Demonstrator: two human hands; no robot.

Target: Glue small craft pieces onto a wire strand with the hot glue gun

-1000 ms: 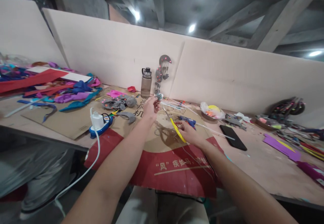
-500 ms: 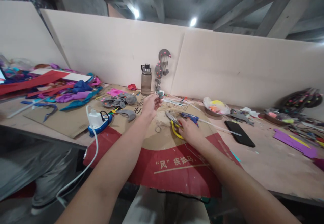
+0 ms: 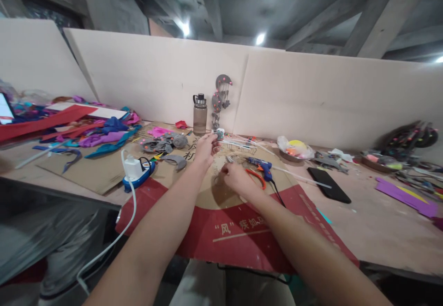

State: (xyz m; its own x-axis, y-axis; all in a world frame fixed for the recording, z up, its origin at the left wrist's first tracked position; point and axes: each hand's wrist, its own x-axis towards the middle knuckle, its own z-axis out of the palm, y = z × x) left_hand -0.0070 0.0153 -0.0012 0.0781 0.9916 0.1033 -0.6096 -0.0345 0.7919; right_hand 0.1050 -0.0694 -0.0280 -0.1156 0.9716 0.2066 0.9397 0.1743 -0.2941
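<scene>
My left hand is raised over the cardboard, its fingers closed on a small grey-green piece with tiny coloured dots. Lower and to the right, my right hand reaches down to the cardboard with fingers curled together. What its fingertips hold, if anything, is hidden. Pliers with an orange handle lie partly behind that hand. Just right of them rests a blue glue gun with a black cord. A grey felt crescent lies left of my left hand.
A water bottle stands by the white partition, beside a hanging grey moon ornament. A power strip with a white cable is at left, near coloured cloth scraps. A black phone and a filled bowl lie right.
My right hand has moved left from the pliers' handles to where a small wire loop lay. The pliers now show an orange handle farther right. My left hand keeps its piece.
</scene>
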